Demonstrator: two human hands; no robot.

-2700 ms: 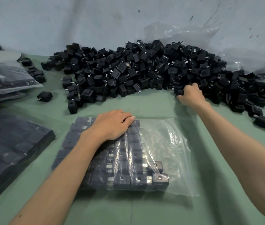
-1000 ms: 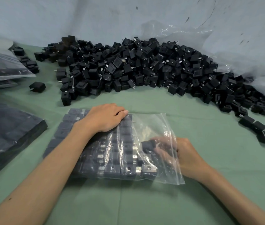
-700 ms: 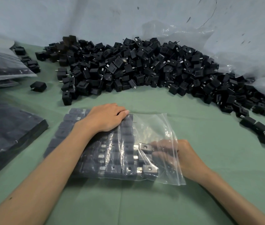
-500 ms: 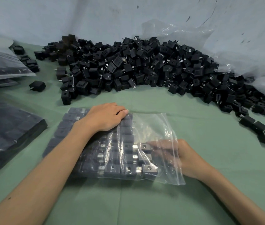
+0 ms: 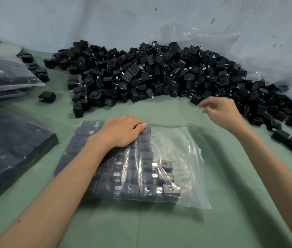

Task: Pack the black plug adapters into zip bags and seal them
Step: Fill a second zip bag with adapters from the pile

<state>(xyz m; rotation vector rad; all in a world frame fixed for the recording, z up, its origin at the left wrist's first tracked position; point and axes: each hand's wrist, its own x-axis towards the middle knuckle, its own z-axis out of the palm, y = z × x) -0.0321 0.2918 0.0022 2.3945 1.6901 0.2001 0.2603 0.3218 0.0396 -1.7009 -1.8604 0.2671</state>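
A clear zip bag (image 5: pixel 181 154) lies flat on the green table, its left part filled with rows of black plug adapters (image 5: pixel 147 176). My left hand (image 5: pixel 122 131) rests palm down on the bag's far left part, pressing the packed rows. My right hand (image 5: pixel 220 111) hovers at the near edge of the big pile of loose black adapters (image 5: pixel 159 76), fingers loosely curled and holding nothing. The bag's right side is open and holds no adapters.
Filled zip bags (image 5: pixel 7 76) are stacked at the far left, and a dark flat stack (image 5: pixel 7 149) lies at the near left. Loose adapters (image 5: pixel 288 138) are scattered on the right. A large crumpled plastic sheet (image 5: pixel 249 51) sits behind the pile.
My right hand has come out of the bag, leaving an adapter in its last row, and has moved up to the pile's edge. The left hand has stayed on the bag.
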